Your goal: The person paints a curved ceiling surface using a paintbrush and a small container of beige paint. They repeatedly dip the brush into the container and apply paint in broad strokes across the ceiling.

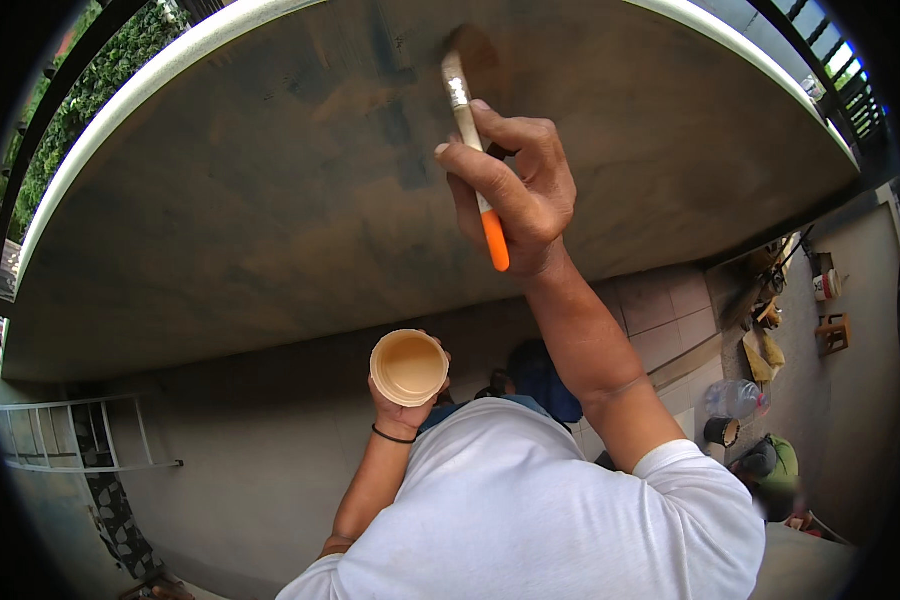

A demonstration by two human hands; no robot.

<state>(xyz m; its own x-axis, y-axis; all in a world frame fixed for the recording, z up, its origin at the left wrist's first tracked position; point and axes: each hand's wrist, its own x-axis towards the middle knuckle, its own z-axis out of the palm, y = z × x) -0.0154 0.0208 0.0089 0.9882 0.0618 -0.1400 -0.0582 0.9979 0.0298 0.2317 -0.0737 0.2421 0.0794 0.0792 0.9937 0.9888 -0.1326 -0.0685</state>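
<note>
My right hand (520,175) grips a paintbrush (467,127) by its pale handle, which ends in an orange tip. The brush's bristle end points up against a dark, mottled brown and grey wall (270,190), beside a browner patch. In front of my body, my left hand (402,412) is wrapped round a cream-coloured cup (410,368). The cup's open mouth faces up; what lies in its bottom is pale and hard to make out. Most of the left fingers are hidden behind the cup.
A pale ledge (100,130) runs along the wall's top, with dark railings beyond. A ladder (80,435) lies at the left. To the right are a clear plastic bottle (735,399), a dark pot (721,431), a small wooden stool (833,333) and a white bucket (827,286).
</note>
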